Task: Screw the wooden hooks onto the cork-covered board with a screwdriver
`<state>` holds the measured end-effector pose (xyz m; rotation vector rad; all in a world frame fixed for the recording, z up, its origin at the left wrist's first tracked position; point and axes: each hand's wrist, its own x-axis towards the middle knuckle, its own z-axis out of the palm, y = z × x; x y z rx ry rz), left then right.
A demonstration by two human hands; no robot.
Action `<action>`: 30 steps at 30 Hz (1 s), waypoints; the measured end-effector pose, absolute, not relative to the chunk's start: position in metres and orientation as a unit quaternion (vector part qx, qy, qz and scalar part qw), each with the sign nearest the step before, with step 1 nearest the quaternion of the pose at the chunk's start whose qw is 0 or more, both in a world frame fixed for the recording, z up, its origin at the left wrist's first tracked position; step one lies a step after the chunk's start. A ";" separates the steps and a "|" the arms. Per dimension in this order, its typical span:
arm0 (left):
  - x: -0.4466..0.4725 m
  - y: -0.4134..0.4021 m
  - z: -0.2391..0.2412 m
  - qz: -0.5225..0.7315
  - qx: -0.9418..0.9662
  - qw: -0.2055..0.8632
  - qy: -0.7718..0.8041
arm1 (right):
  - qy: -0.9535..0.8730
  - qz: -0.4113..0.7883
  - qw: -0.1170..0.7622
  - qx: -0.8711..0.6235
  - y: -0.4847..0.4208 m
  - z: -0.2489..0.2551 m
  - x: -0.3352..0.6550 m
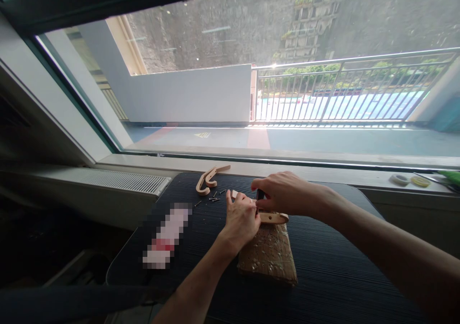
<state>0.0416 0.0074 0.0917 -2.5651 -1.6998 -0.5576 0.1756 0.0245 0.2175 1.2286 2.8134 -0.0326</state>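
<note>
On my feed I have the right hand closed around a dark-handled tool, held roughly upright, its tip hidden from me. I have the left hand just beside it, fingers curled down over a holed wooden piece, gripping it; how tightly, I cannot tell. That piece lies under both hands, its rounded end showing below the right one, on a brown, tape-wrapped block that extends from beneath the hands toward the wearer. Beyond the left hand and to its left, I see a few loose screws and, past them, two curved wooden hooks lying close together. Further left of that hand, a pixelated strip lies on the dark table. Straight ahead of both hands, I see the pale windowsill.
</note>
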 end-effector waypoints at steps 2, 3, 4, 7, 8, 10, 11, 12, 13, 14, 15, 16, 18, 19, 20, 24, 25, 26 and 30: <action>0.042 0.008 0.092 -0.178 -0.819 0.012 -0.546 | 0.921 -0.013 0.030 0.387 0.025 0.222 0.178; 0.042 0.008 0.091 -0.178 -0.818 0.015 -0.547 | 0.923 -0.014 0.030 0.382 0.024 0.223 0.179; 0.043 0.008 0.091 -0.178 -0.818 0.017 -0.547 | 0.924 -0.013 0.032 0.380 0.024 0.223 0.179; 0.043 0.008 0.091 -0.180 -0.819 0.016 -0.544 | 0.919 -0.005 0.036 0.392 0.024 0.220 0.178; 0.042 0.008 0.091 -0.180 -0.820 0.014 -0.543 | 0.917 -0.001 0.035 0.397 0.024 0.218 0.178; 0.042 0.008 0.092 -0.179 -0.821 0.012 -0.541 | 0.914 0.003 0.034 0.403 0.024 0.216 0.176; 0.041 0.007 0.092 -0.180 -0.822 0.011 -0.540 | 0.913 0.004 0.035 0.406 0.023 0.217 0.176; 0.041 0.007 0.092 -0.180 -0.823 0.012 -0.539 | 0.913 0.004 0.034 0.407 0.023 0.218 0.177; 0.041 0.007 0.092 -0.179 -0.823 0.012 -0.538 | 0.913 0.002 0.031 0.406 0.023 0.219 0.177; 0.041 0.007 0.092 -0.179 -0.824 0.012 -0.538 | 0.915 -0.003 0.026 0.402 0.022 0.221 0.178; 0.041 0.007 0.092 -0.178 -0.823 0.011 -0.539 | 0.919 -0.010 0.022 0.394 0.022 0.223 0.179; 0.042 0.007 0.092 -0.176 -0.822 0.011 -0.541 | 0.922 -0.017 0.021 0.385 0.022 0.225 0.180; 0.042 0.007 0.092 -0.174 -0.820 0.013 -0.546 | 0.927 -0.029 0.028 0.372 0.022 0.226 0.180; 0.043 0.007 0.092 -0.173 -0.819 0.013 -0.547 | 0.927 -0.029 0.033 0.372 0.022 0.226 0.179; 0.043 0.007 0.092 -0.173 -0.819 0.013 -0.547 | 0.926 -0.026 0.036 0.375 0.022 0.224 0.179; 0.042 0.007 0.093 -0.174 -0.821 0.009 -0.544 | 0.917 -0.006 0.031 0.399 0.024 0.218 0.176; 0.042 0.007 0.093 -0.173 -0.822 0.008 -0.543 | 0.915 -0.004 0.032 0.402 0.024 0.218 0.176; 0.042 0.007 0.093 -0.173 -0.822 0.008 -0.543 | 0.915 -0.002 0.033 0.403 0.024 0.219 0.176; 0.042 0.008 0.093 -0.172 -0.821 0.007 -0.544 | 0.922 -0.013 0.021 0.387 0.023 0.227 0.178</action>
